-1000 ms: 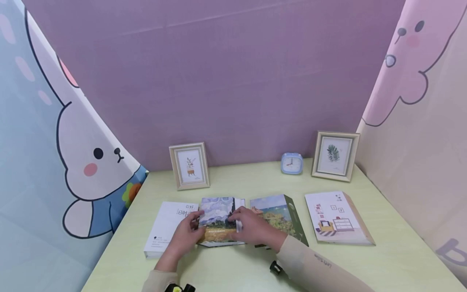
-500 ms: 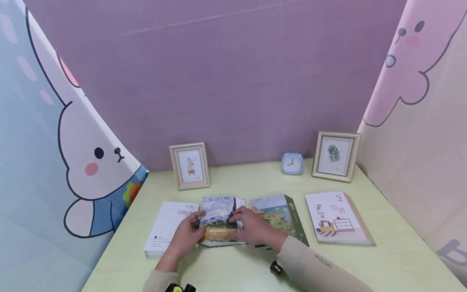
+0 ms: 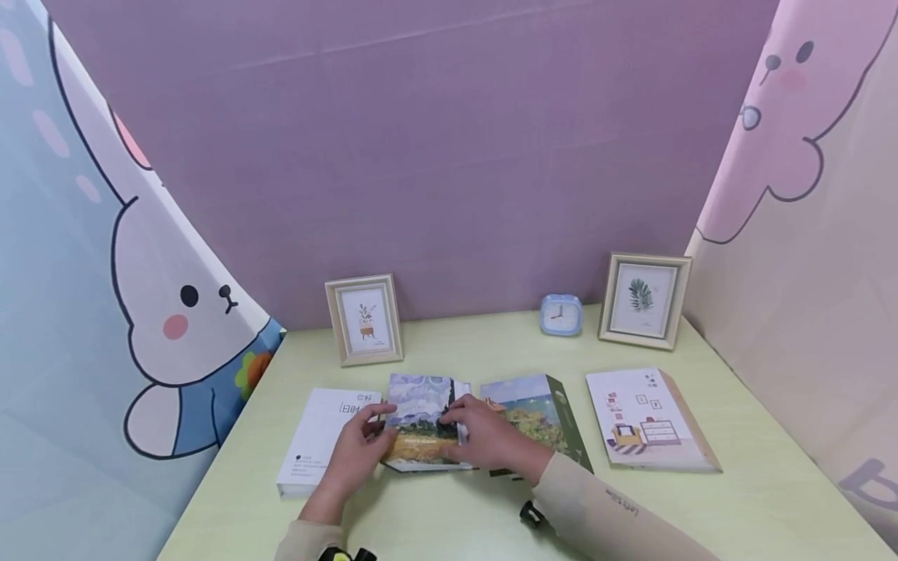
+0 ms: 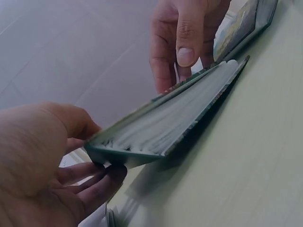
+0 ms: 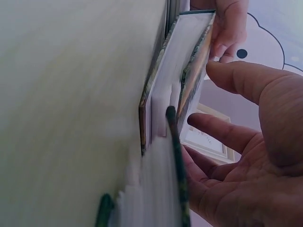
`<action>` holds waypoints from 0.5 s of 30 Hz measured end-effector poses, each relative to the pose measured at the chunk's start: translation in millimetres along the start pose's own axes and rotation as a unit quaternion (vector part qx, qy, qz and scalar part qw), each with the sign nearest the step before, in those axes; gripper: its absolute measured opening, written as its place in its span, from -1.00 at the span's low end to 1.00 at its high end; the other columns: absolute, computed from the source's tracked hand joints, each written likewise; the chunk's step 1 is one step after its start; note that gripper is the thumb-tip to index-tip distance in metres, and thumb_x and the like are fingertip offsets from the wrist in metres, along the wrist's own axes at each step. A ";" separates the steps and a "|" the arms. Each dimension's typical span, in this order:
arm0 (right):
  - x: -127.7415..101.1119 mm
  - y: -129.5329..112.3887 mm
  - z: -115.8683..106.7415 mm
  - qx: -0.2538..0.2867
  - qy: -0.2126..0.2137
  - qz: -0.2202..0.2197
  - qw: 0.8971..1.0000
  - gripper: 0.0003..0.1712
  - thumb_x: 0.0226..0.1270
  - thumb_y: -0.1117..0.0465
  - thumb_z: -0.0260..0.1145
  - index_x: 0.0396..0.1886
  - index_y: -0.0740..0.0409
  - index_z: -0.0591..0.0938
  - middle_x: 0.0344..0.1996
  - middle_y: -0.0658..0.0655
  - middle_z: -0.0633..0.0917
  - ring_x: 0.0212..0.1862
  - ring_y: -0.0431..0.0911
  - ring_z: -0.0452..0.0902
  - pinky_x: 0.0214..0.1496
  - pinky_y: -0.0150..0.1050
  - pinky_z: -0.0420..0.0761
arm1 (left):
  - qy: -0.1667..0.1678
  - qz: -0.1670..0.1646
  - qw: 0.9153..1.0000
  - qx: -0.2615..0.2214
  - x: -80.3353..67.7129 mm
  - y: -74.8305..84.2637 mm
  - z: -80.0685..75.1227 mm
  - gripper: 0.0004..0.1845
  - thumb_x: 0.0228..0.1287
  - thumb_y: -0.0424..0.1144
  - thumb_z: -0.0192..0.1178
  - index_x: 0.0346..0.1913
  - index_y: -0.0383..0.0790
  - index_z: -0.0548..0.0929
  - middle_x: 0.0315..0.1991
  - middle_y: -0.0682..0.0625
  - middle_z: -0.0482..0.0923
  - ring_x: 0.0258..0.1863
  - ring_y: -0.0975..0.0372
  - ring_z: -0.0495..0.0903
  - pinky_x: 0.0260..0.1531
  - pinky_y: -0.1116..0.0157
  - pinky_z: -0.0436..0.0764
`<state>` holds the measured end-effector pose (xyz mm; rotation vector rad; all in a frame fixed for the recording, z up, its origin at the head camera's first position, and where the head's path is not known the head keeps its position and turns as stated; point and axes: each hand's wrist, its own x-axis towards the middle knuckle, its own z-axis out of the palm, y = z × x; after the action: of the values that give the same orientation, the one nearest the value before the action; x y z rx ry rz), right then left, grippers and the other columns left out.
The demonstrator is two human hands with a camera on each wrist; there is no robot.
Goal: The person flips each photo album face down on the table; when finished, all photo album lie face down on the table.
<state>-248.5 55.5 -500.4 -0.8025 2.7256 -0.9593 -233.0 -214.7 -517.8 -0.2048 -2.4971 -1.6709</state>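
Observation:
A photo album with a painted field and cloudy sky on its cover lies in the middle of the desk, its cover slightly raised at the right side. In the left wrist view its dark green spine tilts up off the desk. My left hand grips that spine, fingers beneath and thumb side above. Over the cover's right part is my right hand, its thumb and fingertips at the painted surface in the right wrist view. Page ends show between the covers.
Left of the album lies a white book; to the right, another painted-cover album and a white one with furniture drawings. Behind stand two picture frames and a blue clock. A small black object is near my right sleeve.
The album's far edge has lifted slightly, and its cover tilts a little more toward me. My left fingers have shifted a touch at the spine; my right hand is almost still.

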 end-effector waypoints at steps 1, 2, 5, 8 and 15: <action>0.0 0.1 0.1 0.000 0.000 0.001 1.000 -0.35 0.34 -0.19 0.49 0.35 -0.06 0.65 0.32 0.00 0.49 0.30 -0.02 0.49 0.21 -0.03 0.65 | 0.002 0.002 1.000 -0.007 -0.1 0.4 0.1 -0.63 0.34 -0.43 0.36 0.19 -0.20 0.68 0.28 -0.22 0.57 0.11 -0.04 0.67 0.01 0.30 0.71; 0.1 0.1 0.0 0.001 0.001 0.001 1.000 -0.35 0.34 -0.19 0.49 0.35 -0.07 0.65 0.32 0.00 0.48 0.30 -0.02 0.49 0.21 -0.03 0.65 | 0.005 0.003 1.000 -0.017 -0.3 1.0 0.0 -0.63 0.35 -0.44 0.36 0.19 -0.21 0.68 0.29 -0.21 0.57 0.11 -0.04 0.67 -0.01 0.32 0.71; 0.5 0.3 -0.2 0.005 0.002 -0.001 1.000 -0.34 0.35 -0.19 0.49 0.37 -0.08 0.64 0.34 0.00 0.47 0.21 -0.06 0.53 0.15 -0.06 0.67 | 0.012 0.004 0.999 -0.050 -0.3 1.5 0.1 -0.64 0.39 -0.44 0.32 0.21 -0.23 0.67 0.33 -0.21 0.54 0.10 -0.04 0.66 -0.07 0.34 0.73; 0.7 0.4 -1.0 0.010 0.003 -0.005 1.000 -0.34 0.36 -0.18 0.48 0.38 -0.08 0.63 0.34 0.01 0.46 0.01 -0.17 0.58 0.03 -0.14 0.68 | 0.019 0.014 0.997 -0.072 0.5 2.1 0.1 -0.66 0.48 -0.44 0.24 0.25 -0.27 0.63 0.38 -0.21 0.50 0.09 -0.01 0.65 -0.11 0.36 0.72; 0.3 0.1 -2.7 0.040 0.010 -0.012 0.999 -0.35 0.38 -0.09 0.50 0.39 -0.02 0.61 0.28 0.04 0.47 -0.25 -0.31 0.52 -0.20 -0.28 0.64 | -0.009 0.013 0.991 -0.132 1.4 3.6 -0.4 -0.60 0.60 -0.40 0.07 0.40 -0.25 0.51 0.45 -0.17 0.43 0.14 0.14 0.60 -0.01 0.34 0.68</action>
<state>-249.6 56.9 -498.3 -0.8189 2.6798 -1.0794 -233.7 -213.7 -514.1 -0.2781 -2.2666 -1.9921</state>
